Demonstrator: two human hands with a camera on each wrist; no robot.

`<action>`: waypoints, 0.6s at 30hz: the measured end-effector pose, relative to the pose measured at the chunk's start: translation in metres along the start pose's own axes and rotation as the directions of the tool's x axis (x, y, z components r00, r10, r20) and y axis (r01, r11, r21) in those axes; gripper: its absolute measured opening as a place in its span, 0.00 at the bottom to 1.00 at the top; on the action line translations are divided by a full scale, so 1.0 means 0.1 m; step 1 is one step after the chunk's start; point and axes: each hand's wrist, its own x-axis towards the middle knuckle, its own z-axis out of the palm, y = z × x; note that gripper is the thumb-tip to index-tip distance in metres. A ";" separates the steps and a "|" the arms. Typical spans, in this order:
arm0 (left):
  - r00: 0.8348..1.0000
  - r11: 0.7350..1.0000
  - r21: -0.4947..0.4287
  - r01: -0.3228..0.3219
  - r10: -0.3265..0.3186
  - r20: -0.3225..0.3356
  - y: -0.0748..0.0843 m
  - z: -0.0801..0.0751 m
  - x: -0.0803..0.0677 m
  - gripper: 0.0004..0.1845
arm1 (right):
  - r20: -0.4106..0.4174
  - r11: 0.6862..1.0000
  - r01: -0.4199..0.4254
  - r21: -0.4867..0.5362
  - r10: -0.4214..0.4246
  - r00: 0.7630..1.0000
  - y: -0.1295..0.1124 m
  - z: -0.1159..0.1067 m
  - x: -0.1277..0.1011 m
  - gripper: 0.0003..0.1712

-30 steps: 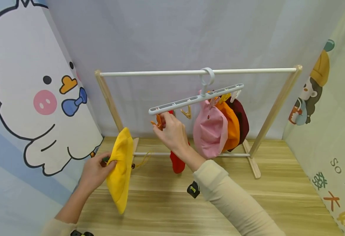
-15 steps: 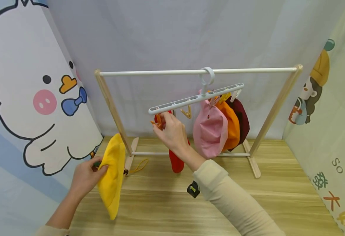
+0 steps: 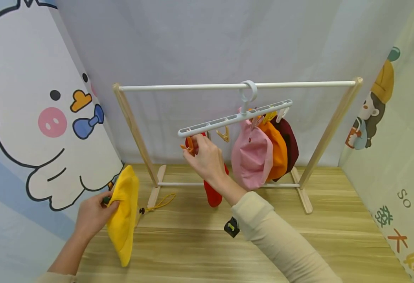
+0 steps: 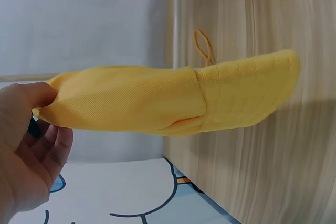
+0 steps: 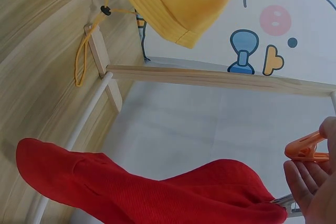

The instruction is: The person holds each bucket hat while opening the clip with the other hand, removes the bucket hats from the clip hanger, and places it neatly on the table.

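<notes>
Left hand point(image 3: 93, 214), lower left of the head view: fingers and thumb curled, pinching the edge of a yellow hat point(image 3: 123, 218). The hat hangs down from the grip, brim lowest, above the wooden table point(image 3: 334, 236) and just left of the rack's left foot. In the left wrist view the thumb lies on top of the fabric and the fingers point(image 4: 50, 148) curl beneath it. A yellow cord point(image 3: 161, 203) with a dark toggle trails from the hat across the table toward the foot.

Right hand point(image 3: 207, 157), centre of the head view: raised to the left end of the white hanger point(image 3: 235, 117), fingers gathered around an orange clip point(image 3: 190, 145). In the right wrist view, lower right corner, the clip sits at the fingertips point(image 5: 302, 174); the thumb seems to be on it, but whether it is squeezed I cannot tell. A red hat point(image 3: 212, 194) hangs just below and behind the hand; whether the hand grips it is hidden.

The hanger hooks over the white rail of the rack point(image 3: 132, 122) and tilts down to the left. At its right half, three hats hang pressed together: pink point(image 3: 251, 157), orange point(image 3: 279, 151), dark red point(image 3: 291, 141). A yellow clip point(image 3: 223, 135) hangs free between the hand and the pink hat.
</notes>
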 end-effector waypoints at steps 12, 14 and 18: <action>0.994 0.992 0.101 0.070 -0.078 0.075 -0.20 -0.05 0.01 0.15 | -0.001 1.000 0.004 -0.001 -0.004 1.000 0.01 -0.01 0.00 0.12; 0.991 0.989 0.119 0.087 -0.098 0.089 -0.24 -0.05 0.01 0.16 | -0.002 1.000 0.007 0.000 -0.007 1.000 0.01 -0.01 0.00 0.12; 0.986 0.983 0.151 0.107 -0.124 0.110 -0.30 -0.05 0.00 0.18 | -0.003 1.000 0.007 0.002 -0.007 1.000 0.01 0.00 0.00 0.12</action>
